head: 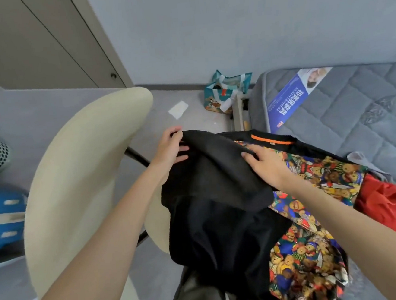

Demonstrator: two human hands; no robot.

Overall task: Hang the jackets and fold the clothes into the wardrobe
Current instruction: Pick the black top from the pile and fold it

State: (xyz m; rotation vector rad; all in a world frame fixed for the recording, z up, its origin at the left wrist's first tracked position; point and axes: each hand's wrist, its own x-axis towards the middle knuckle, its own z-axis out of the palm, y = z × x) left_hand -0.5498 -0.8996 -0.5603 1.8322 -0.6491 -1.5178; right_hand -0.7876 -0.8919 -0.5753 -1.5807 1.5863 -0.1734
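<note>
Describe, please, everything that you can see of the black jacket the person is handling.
The black jacket is of matte, soft-looking cloth, with a lining printed with bright teddy bears and an orange strip at the collar. It lies open and crumpled, its collar end on the grey mattress, the rest hanging down before the person. The left hand grips its upper edge; the right hand holds a fold. A red garment lies beside it.

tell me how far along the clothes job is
Early, it seems. Done: nothing visible, and the wardrobe doors look shut. In hand: the left hand and right hand both grip the black jacket, which is not yet on a hanger. Left: the red garment lies unfolded on the mattress.
</note>
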